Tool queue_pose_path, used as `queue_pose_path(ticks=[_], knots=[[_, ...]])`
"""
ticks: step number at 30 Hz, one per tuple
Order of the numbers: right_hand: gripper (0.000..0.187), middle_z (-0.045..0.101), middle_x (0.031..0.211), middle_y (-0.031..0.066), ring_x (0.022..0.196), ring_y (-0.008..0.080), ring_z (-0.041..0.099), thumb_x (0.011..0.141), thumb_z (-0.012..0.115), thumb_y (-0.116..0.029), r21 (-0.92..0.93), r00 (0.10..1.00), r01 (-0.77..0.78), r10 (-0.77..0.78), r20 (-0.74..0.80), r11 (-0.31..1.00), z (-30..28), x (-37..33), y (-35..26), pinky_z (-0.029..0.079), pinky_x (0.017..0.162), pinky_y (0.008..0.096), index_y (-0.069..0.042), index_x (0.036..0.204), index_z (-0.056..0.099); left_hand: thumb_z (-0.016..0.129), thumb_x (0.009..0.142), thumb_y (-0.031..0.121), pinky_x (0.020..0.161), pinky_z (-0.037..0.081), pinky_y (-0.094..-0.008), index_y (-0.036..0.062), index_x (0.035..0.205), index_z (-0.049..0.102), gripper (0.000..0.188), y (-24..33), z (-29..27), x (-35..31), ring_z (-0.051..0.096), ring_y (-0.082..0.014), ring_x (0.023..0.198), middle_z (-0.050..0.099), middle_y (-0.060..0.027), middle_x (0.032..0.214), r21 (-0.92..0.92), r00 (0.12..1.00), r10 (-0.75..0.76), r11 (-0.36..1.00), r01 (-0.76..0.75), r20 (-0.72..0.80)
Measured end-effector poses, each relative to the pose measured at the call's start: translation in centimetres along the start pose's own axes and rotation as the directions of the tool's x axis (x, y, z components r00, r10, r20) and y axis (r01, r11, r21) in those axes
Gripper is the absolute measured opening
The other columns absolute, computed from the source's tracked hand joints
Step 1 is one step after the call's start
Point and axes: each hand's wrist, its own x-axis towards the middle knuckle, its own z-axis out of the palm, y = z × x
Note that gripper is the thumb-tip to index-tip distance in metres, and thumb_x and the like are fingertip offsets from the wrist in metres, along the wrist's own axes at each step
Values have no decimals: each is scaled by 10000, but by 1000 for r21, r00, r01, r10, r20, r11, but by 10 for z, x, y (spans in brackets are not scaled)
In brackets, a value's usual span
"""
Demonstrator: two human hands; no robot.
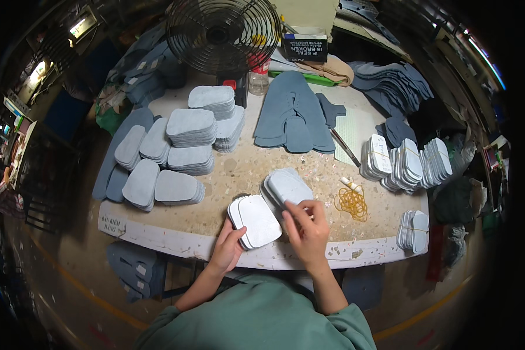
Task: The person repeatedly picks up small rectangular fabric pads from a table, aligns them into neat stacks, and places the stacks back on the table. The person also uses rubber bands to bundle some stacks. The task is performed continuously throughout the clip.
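Left hand is closed around the near edge of a small stack of grey pads, holding it at the front edge of the bench, roughly mid-width. Right hand sits just right of that stack, fingers curled, fingertips pinching the near end of a second fanned pile lying just behind. Loose yellow rubber bands lie right of the right hand. Banded bundles stand along the right edge. Unbanded grey stacks fill the left half. Large blue-grey cut pieces at the back centre, fan behind them.
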Motion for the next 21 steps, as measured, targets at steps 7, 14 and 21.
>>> queue_pose_path(ticks=[7, 14, 21], knots=[[312, 558, 861, 35, 610, 74, 515, 810, 689, -1, 305, 935, -328, 261, 240, 894, 3, -16, -8, 432, 521, 217, -44, 1119, 693, 367, 973, 85, 1079, 394, -389, 57, 1500, 189, 557, -2, -6, 3, 434, -228, 1323, 375, -118, 1461, -90, 998, -3, 996, 8, 59], [325, 553, 878, 64, 633, 116, 546, 796, 676, 39, -59, 995, 46, -51, -83, 997, -4, 2, -2, 459, 538, 266, -56, 1105, 700, 373, 968, 116, 1087, 392, -391, 46, 1500, 192, 565, -1, -5, 2, 437, -233, 1326, 389, -132, 1458, -134, 1000, -2, 991, 5, 23], [287, 556, 840, 30, 655, 66, 512, 814, 714, -42, 271, 929, -322, 248, 275, 907, 3, -14, -10, 407, 517, 191, -20, 1100, 696, 356, 978, 93, 1079, 398, -408, 66, 1504, 184, 555, -2, -4, 2, 426, -239, 1333, 369, -116, 1470, -25, 1000, -10, 1000, 10, 5]])
